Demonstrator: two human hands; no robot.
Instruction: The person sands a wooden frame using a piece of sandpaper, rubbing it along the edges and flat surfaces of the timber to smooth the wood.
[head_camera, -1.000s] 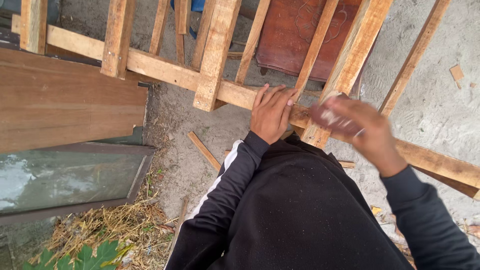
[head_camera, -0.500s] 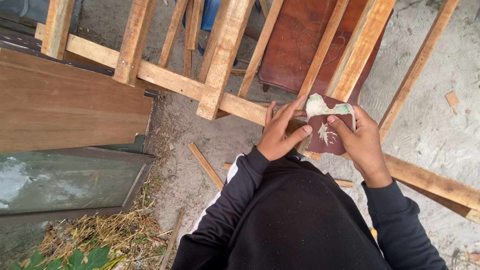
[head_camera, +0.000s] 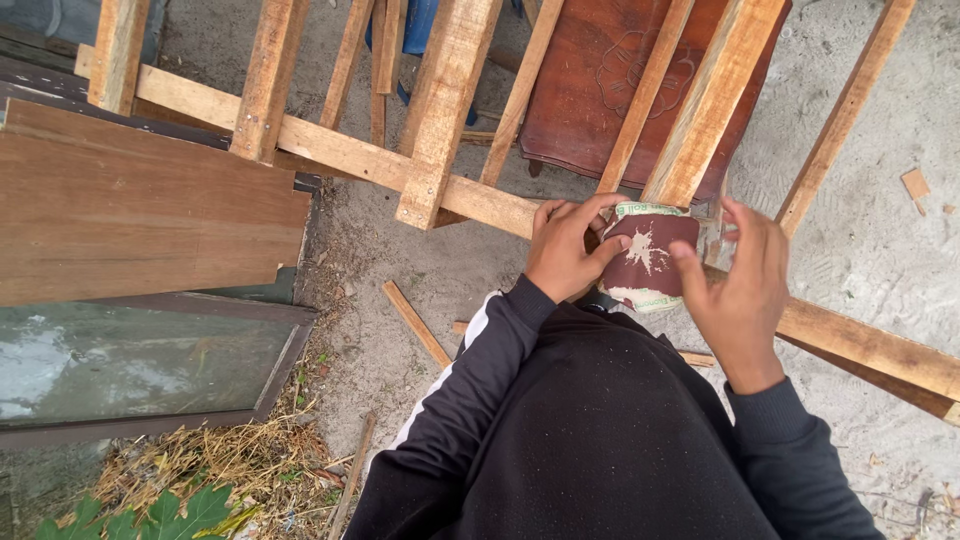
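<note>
I hold a worn piece of dark red sandpaper (head_camera: 648, 262) with a pale scuffed patch, stretched between both hands. My left hand (head_camera: 568, 246) pinches its left edge with thumb and fingers. My right hand (head_camera: 738, 285) grips its right edge, fingers curled over the top. The sandpaper sits just above the long horizontal rail of a bare wooden frame (head_camera: 350, 152), where an upright slat (head_camera: 712, 95) meets the rail. Both arms wear dark sleeves, the left with a white stripe.
A brown carved wooden panel (head_camera: 585, 90) lies under the frame on the sandy ground. A wide brown board (head_camera: 140, 215) and a framed glass pane (head_camera: 130, 365) lie at the left. Loose wood offcuts (head_camera: 415, 322) and dry grass (head_camera: 210, 465) litter the ground.
My right hand brought the sandpaper down from a blurred swing to in front of me. My left hand left the rail and took hold of the sandpaper's left edge.
</note>
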